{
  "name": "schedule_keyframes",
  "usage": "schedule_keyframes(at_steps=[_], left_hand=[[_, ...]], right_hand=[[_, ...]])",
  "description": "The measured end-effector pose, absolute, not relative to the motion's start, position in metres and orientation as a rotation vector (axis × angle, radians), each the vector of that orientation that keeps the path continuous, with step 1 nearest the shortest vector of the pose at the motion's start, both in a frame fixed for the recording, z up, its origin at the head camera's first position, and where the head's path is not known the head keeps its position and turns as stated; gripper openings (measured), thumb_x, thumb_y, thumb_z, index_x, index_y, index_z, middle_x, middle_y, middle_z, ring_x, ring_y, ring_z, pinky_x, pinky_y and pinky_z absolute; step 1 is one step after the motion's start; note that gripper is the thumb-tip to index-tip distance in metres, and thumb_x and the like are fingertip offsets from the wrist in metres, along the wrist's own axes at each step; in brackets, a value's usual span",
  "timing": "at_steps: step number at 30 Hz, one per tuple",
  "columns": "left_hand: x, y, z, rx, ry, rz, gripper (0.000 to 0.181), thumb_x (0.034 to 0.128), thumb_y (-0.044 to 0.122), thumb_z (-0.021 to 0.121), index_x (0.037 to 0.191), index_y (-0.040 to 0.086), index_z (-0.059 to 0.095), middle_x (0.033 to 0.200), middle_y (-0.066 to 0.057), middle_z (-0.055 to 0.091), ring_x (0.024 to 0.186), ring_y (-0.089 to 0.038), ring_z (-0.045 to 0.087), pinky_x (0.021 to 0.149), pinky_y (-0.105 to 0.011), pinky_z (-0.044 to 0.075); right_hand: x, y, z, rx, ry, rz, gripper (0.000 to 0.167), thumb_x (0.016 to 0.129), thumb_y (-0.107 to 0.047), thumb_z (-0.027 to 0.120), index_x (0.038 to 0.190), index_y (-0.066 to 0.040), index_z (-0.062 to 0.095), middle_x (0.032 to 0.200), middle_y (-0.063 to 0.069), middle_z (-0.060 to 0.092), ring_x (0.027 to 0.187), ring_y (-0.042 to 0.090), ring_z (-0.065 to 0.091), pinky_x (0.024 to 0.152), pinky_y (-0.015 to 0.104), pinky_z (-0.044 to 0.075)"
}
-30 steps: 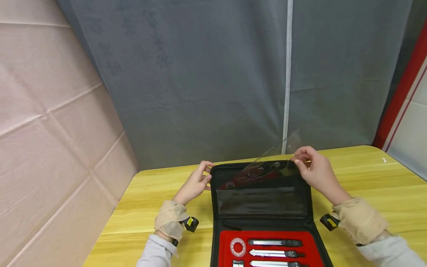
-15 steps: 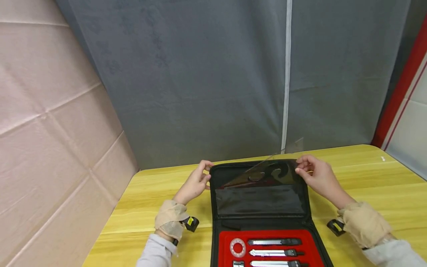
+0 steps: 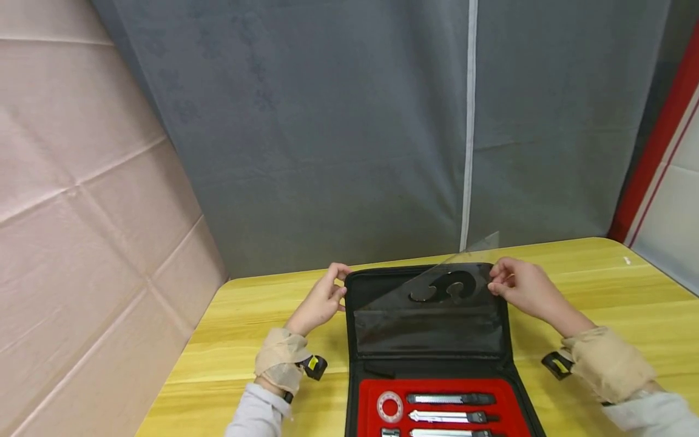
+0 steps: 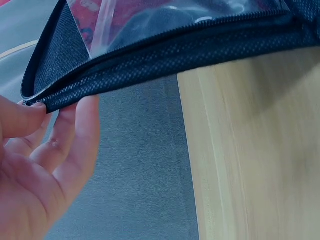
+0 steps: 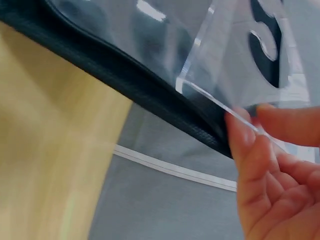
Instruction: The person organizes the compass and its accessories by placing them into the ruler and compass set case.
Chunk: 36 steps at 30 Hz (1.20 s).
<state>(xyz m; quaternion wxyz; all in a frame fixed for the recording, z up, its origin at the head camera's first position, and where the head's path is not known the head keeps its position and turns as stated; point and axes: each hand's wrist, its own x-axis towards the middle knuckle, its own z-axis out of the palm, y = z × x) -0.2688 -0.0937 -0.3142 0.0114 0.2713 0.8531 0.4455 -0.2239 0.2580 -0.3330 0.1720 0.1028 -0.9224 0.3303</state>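
Note:
A black zip case [image 3: 355, 397] lies open on the table with its lid raised. My left hand [image 3: 321, 298] pinches the lid's upper left corner; the left wrist view shows the thumb on one side of the zip edge [image 4: 120, 80] and fingers on the other. My right hand [image 3: 525, 290] pinches the right edge of a clear set square [image 3: 401, 297], which has a curved cutout. The set square stands in front of the lid, above its clear pocket [image 3: 426, 334], and its tip rises past the lid's top edge. Whether its lower edge is inside the pocket, I cannot tell.
In the case's red tray [image 3: 371, 386] sit a ring-shaped piece [image 3: 390, 407] and several metal drawing instruments [image 3: 448, 417]. The yellow wooden table [image 3: 229, 346] reaches back to a grey curtain [image 3: 327, 152]. A small white scrap [image 3: 627, 261] lies at the right.
My right hand has moved right and down with the set square, which now sits lower and flatter against the lid. My left hand keeps its hold on the corner.

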Motion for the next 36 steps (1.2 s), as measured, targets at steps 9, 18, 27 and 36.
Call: schedule_keyframes(at_steps=[9, 18, 27, 36], left_hand=[[-0.282, -0.094, -0.329, 0.925, 2.654, 1.339, 0.031, 0.0911, -0.008, 0.042, 0.117, 0.008, 0.039, 0.101, -0.012, 0.038, 0.072, -0.027, 0.052, 0.064, -0.034, 0.054], [-0.279, -0.096, -0.33, 0.853, 2.628, 1.399, 0.031, 0.0916, -0.007, 0.043, 0.119, 0.008, 0.039, 0.105, -0.013, 0.041, 0.078, -0.021, 0.055, 0.064, -0.036, 0.054], [-0.278, -0.1, -0.332, 0.873, 2.662, 1.347, 0.03, 0.0905, -0.009, 0.043, 0.117, 0.006, 0.04, 0.104, -0.014, 0.042, 0.077, -0.021, 0.055, 0.061, -0.034, 0.054], [-0.276, -0.104, -0.334, 0.87, 2.65, 1.36, 0.033, 0.0911, -0.006, 0.044, 0.123, 0.003, 0.043, 0.105, -0.016, 0.045, 0.073, -0.02, 0.056, 0.061, -0.038, 0.054]], right_hand=[[-0.221, 0.253, -0.326, 0.337, -2.691, 0.699, 0.014, 0.074, 0.001, 0.067, 0.079, -0.002, 0.054, 0.067, 0.001, 0.054, 0.059, 0.015, 0.049, 0.052, 0.028, 0.042], [-0.217, 0.25, -0.326, 0.31, -2.59, 0.722, 0.011, 0.082, -0.01, 0.065, 0.087, 0.0, 0.065, 0.07, 0.003, 0.059, 0.064, 0.018, 0.05, 0.056, 0.031, 0.041], [-0.215, 0.243, -0.336, 0.301, -2.582, 0.6, 0.011, 0.078, -0.007, 0.067, 0.078, -0.004, 0.057, 0.059, -0.001, 0.052, 0.05, 0.012, 0.042, 0.048, 0.027, 0.037], [-0.208, 0.245, -0.336, 0.267, -2.678, 0.901, 0.007, 0.081, -0.009, 0.065, 0.08, -0.004, 0.06, 0.061, -0.002, 0.054, 0.052, 0.01, 0.05, 0.048, 0.023, 0.041]])
